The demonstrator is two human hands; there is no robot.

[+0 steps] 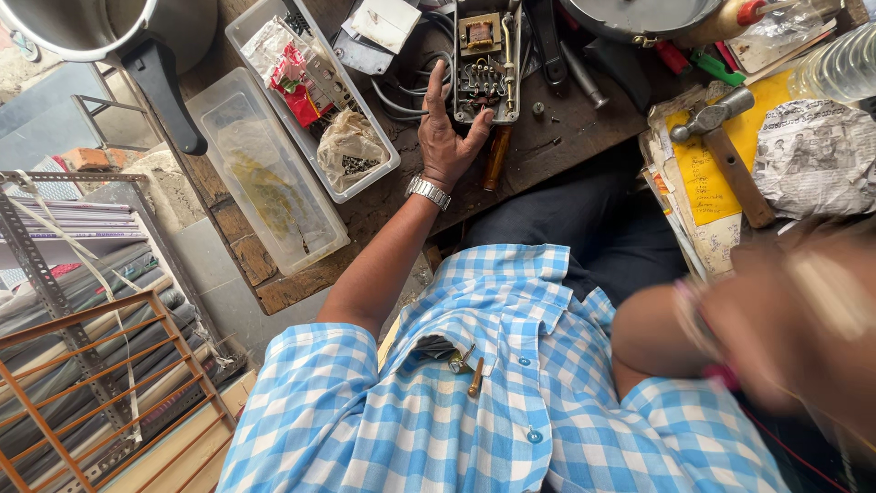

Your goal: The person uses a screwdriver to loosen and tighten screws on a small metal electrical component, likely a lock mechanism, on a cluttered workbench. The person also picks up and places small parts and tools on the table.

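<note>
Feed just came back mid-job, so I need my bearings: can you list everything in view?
open grey metal electrical unit with coil and wiring: 1, bench, top centre
clear plastic trays: 2, left of the unit; one with packets, one nearly bare
brown-handled screwdriver: 1, below the unit
wooden-handled steel hammer: 1, on yellow papers, right
steel pot with black handle: 1, top left
orange and grey metal rack: 1, lower left
left hand: silver watch, fingers on the unit
right hand: blurred, lower right
</note>
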